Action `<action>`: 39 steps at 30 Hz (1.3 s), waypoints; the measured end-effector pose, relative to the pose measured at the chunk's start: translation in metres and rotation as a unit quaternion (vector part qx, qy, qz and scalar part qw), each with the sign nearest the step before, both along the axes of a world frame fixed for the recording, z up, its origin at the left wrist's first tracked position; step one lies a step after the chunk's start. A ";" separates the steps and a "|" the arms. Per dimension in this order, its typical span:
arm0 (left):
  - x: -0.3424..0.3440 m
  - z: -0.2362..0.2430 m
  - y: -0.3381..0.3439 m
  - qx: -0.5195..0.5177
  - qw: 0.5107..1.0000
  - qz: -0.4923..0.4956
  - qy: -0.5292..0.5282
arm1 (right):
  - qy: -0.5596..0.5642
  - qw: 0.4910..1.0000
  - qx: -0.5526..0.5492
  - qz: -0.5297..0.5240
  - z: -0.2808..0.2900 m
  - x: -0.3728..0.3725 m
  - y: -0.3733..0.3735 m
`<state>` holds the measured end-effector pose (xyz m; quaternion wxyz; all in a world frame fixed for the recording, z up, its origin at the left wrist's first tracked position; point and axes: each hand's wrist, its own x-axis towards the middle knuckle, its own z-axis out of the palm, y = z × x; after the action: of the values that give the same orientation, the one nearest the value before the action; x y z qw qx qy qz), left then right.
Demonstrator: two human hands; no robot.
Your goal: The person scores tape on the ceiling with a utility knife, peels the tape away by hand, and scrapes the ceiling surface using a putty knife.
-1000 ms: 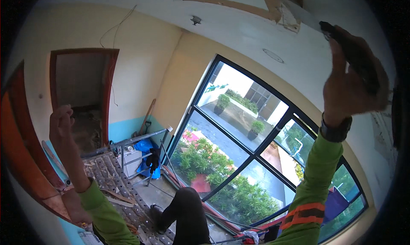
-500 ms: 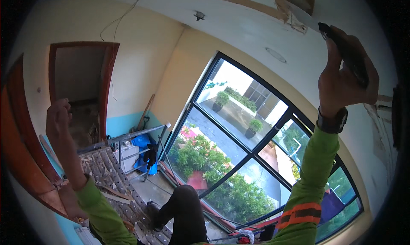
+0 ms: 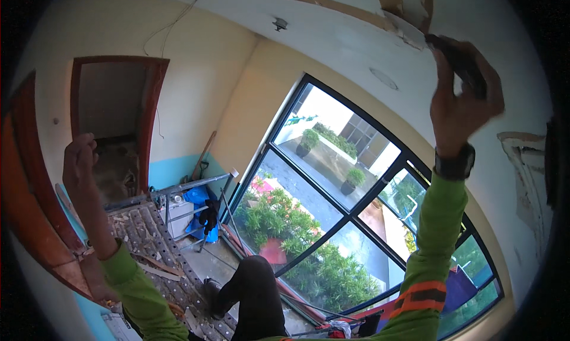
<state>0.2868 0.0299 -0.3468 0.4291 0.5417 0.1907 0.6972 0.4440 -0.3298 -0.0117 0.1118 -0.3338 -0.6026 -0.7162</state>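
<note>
My right hand (image 3: pixel 463 94) is raised at the upper right, wrapped round a black-handled bladed tool (image 3: pixel 462 65) whose thin pale blade reaches the broken ceiling panel (image 3: pixel 409 35), beside torn brown strips of exposed board. My left hand (image 3: pixel 80 160) is held up at the left in front of the doorway (image 3: pixel 110 109), its fingers curled, with nothing visible in them. Both my forearms are in green sleeves, and my bent dark-trousered leg shows below between them.
Below are a perforated metal platform (image 3: pixel 139 234) strewn with debris, a metal scaffold rail (image 3: pixel 196 183), a white box (image 3: pixel 178 219) and blue plastic (image 3: pixel 196 195). A large black-framed window (image 3: pixel 350 213) fills the centre right. Loose wires (image 3: pixel 169 26) hang from the ceiling at upper left.
My right hand and the tool have moved leftward along the ceiling, the blade now lying closer to the torn strips. My left hand has risen slightly.
</note>
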 end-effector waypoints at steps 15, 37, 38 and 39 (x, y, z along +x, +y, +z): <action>0.005 0.001 0.004 0.017 0.999 0.025 0.033 | 0.023 0.996 -0.052 0.070 -0.011 0.014 -0.015; 0.012 0.003 -0.004 0.012 0.999 0.037 -0.028 | 0.076 0.992 -0.076 0.062 -0.010 -0.002 -0.030; 0.013 0.002 -0.004 0.011 0.999 0.032 -0.027 | 0.148 0.970 -0.103 0.161 -0.006 0.000 -0.032; 0.013 0.000 -0.002 0.016 1.000 0.021 -0.017 | 0.038 0.996 -0.037 0.069 0.002 -0.004 -0.036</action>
<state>0.2995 0.0274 -0.3463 0.4083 0.5328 0.1836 0.7181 0.4398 -0.3658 -0.0098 0.1712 -0.3219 -0.6458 -0.6709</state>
